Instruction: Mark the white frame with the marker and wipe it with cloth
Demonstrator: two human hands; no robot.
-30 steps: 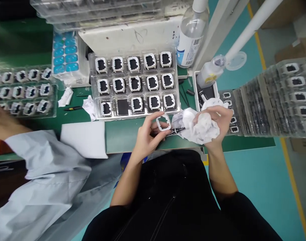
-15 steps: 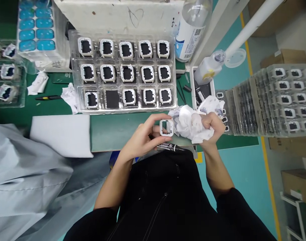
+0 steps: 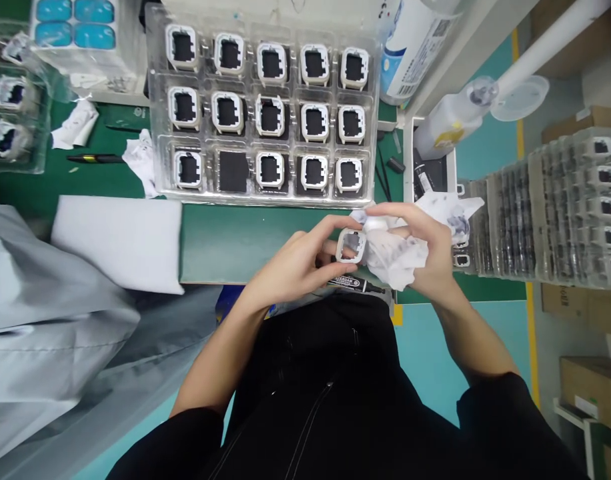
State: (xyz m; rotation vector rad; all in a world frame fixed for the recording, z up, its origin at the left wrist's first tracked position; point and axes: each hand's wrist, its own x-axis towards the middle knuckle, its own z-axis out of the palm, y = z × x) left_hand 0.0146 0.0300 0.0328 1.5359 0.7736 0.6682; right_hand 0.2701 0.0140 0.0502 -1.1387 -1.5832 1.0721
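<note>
Between the thumb and fingers of my left hand (image 3: 310, 257) is a small white watch-case frame (image 3: 351, 246), its opening facing up. My right hand (image 3: 425, 243) is closed around a crumpled white cloth (image 3: 393, 257) with dark stains, pressed up against the frame's right side. A black marker pen (image 3: 358, 285) lies at the bench's front edge just below my hands. Beyond them, a clear plastic tray (image 3: 210, 193) holds rows of similar white frames over dark pads. One pocket in its front row shows only a dark pad (image 3: 234, 171).
A white foam sheet (image 3: 118, 243) lies at left beside a person in grey clothing (image 3: 45, 333). Stacked trays (image 3: 515, 213) stand at right. A large bottle (image 3: 413, 50) and a smaller bottle (image 3: 448, 123) stand behind, near a pen box (image 3: 409, 160). A pen (image 3: 95, 159) lies by crumpled tissues.
My right hand has turned and brought its fingers over the cloth, closer to the frame. The frame tilts slightly in my left hand. The camera view has shifted.
</note>
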